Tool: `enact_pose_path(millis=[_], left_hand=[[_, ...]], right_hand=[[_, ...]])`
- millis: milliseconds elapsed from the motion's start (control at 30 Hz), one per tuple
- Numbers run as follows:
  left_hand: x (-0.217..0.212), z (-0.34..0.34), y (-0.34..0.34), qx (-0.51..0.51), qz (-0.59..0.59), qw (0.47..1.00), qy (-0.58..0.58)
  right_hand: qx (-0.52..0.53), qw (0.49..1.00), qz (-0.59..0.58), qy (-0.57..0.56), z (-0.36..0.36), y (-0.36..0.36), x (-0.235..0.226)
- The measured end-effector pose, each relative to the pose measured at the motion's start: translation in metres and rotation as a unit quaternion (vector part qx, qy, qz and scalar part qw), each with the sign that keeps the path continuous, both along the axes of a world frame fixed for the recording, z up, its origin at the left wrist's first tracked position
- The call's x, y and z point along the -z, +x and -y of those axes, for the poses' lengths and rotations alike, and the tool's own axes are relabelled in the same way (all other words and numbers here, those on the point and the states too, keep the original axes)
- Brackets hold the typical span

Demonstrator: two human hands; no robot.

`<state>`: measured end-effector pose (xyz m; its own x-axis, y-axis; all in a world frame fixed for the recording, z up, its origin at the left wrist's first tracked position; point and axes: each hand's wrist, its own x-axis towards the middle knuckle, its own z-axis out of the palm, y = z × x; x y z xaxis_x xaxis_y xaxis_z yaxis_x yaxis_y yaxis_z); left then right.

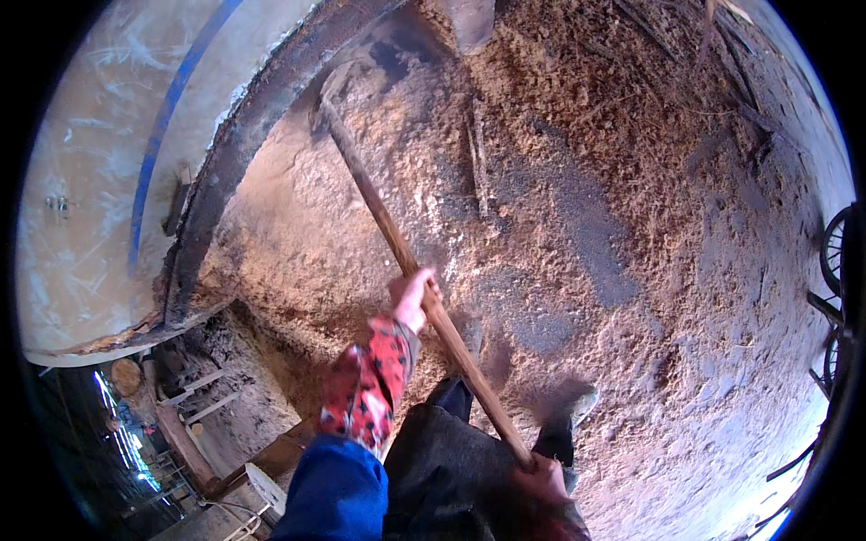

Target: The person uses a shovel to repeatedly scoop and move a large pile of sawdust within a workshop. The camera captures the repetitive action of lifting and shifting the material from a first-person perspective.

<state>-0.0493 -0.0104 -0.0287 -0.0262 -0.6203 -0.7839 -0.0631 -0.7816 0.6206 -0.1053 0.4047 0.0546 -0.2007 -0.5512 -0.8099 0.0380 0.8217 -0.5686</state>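
Hands both shut tight on one long wooden handle (410, 261). Left hand (413, 298) wrapped round the middle of the stick, fingers curled closed over it, red patterned sleeve (368, 383) and blue cuff behind. Right hand (544, 476) closed round the near end, low by the dark trousers (442, 460). Stick slanted long-ways, up and to the left, away from the body. Far end with the flat blade (336, 83) pushed into the sawdust (577, 207), close beside the dark curved rim (230, 162) of a pale wall (90, 180). Left hand nearer to the blade, right hand farther back. Blade well apart from both hands, up the slope of the brown heap. Shoes (577, 401) set on the dust just under the stick. Wooden steps (194, 397) down at the lower left, a wheel (834, 248) at the right edge.
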Motion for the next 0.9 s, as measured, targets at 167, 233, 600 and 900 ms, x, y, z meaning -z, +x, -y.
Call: enact_pose_path(millis=[167,233,600,900], left_hand=[[-0.048,-0.146,-0.01,-0.058,-0.163,0.972,0.159],[-0.069,-0.202,-0.013,-0.057,-0.288,0.929,0.224],[-0.135,-0.433,-0.034,-0.112,-0.328,0.791,0.505],[-0.175,-0.409,-0.049,-0.097,-0.41,0.733,0.534]], right_hand=[[-0.103,0.953,-0.235,0.162,-0.137,-0.021,-0.042],[-0.081,0.957,-0.259,0.106,-0.204,-0.041,-0.075],[-0.263,0.871,-0.196,0.365,-0.379,-0.071,-0.323],[-0.267,0.88,-0.178,0.351,-0.208,-0.097,-0.314]])
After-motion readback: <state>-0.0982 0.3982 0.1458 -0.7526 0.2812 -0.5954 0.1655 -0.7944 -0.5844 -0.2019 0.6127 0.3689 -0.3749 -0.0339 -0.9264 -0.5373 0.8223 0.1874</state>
